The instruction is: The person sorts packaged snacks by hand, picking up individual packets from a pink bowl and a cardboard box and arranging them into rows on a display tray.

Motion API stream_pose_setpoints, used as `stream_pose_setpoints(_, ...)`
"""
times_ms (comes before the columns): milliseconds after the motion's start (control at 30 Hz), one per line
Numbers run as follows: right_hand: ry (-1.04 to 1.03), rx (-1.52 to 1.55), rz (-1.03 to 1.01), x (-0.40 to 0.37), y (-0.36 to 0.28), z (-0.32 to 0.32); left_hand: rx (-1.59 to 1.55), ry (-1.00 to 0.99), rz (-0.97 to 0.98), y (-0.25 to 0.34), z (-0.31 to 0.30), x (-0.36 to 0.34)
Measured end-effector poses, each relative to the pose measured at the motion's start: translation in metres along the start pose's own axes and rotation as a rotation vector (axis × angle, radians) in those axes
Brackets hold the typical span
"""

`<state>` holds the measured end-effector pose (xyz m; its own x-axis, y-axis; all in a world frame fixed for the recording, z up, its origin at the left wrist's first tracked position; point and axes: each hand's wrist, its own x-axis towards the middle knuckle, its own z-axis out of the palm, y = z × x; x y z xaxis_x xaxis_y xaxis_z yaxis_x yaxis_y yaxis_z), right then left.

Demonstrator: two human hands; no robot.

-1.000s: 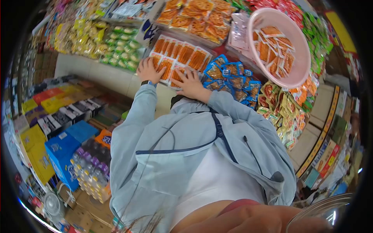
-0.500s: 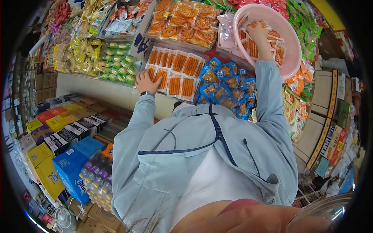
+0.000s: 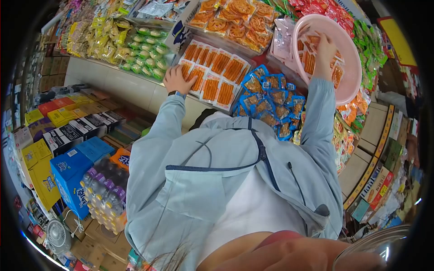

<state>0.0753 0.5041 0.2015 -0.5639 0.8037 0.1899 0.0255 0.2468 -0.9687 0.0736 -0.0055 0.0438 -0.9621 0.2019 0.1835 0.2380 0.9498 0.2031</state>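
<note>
My left hand (image 3: 179,81) lies with spread fingers over the near left corner of a tray of flat, clear packets of orange-brown snack sticks (image 3: 209,88). The packets lie in neat overlapping rows. Inside a pink plastic basin (image 3: 353,72), my right hand (image 3: 325,49) reaches down with curled fingers against a snack packet (image 3: 312,39); its fingertips are partly hidden. More packets of the same sticks (image 3: 337,75) lie loose around it in the basin.
Blue snack packets (image 3: 271,105) are heaped between the tray and my right arm. Green-and-white packets (image 3: 147,53) sit left of the tray, bagged orange rounds (image 3: 235,18) behind it. Stacked boxes (image 3: 72,167) and bottles (image 3: 106,194) stand at lower left.
The view has shifted, so the stall appears further right and lower. My right hand has moved rightward within the basin. My left hand stays at the tray's corner.
</note>
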Motion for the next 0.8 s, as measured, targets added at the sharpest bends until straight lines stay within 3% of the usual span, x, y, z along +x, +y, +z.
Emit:
stream_pose_setpoints(33, 0.104, 0.005, -0.136, -0.011, -0.018, 0.000, 0.004, -0.009, -0.005, 0.000, -0.001, 0.001)
stream_pose_setpoints(133, 0.036, 0.257, -0.106, -0.078, -0.065, 0.011, -0.008, -0.010, -0.003, -0.001, 0.001, 0.003)
stream_pose_setpoints(233, -0.442, 0.042, -0.099, -0.167, -0.034, 0.039, -0.012, -0.023, -0.008, -0.001, 0.001, 0.002)
stream_pose_setpoints(300, -0.760, 0.161, 0.155, -0.237, -0.026, 0.066, 0.004, -0.025, -0.010, 0.000, -0.001, 0.003)
stream_pose_setpoints(367, -0.928, 0.151, 0.289, -0.289, 0.052, 0.093, -0.001, -0.037, -0.019, 0.002, -0.005, 0.002)
stream_pose_setpoints(400, -1.066, -0.170, 0.114, -0.300, 0.049, 0.094, -0.003, -0.043, -0.024, 0.003, -0.006, 0.003)
stream_pose_setpoints(433, -1.191, -0.198, 0.180, -0.313, 0.052, 0.097, -0.006, -0.030, -0.018, 0.002, -0.006, 0.004)
stream_pose_setpoints(467, -1.231, -0.210, 0.087, -0.320, 0.058, 0.096, -0.010, -0.020, -0.013, 0.002, -0.005, 0.003)
stream_pose_setpoints(600, -1.201, -0.219, -0.413, -0.330, 0.071, 0.101, -0.016, 0.022, 0.001, 0.003, -0.004, 0.000)
stream_pose_setpoints(800, -1.497, -0.392, 0.188, -0.310, 0.044, 0.112, -0.011, -0.016, -0.026, 0.004, -0.007, 0.002)
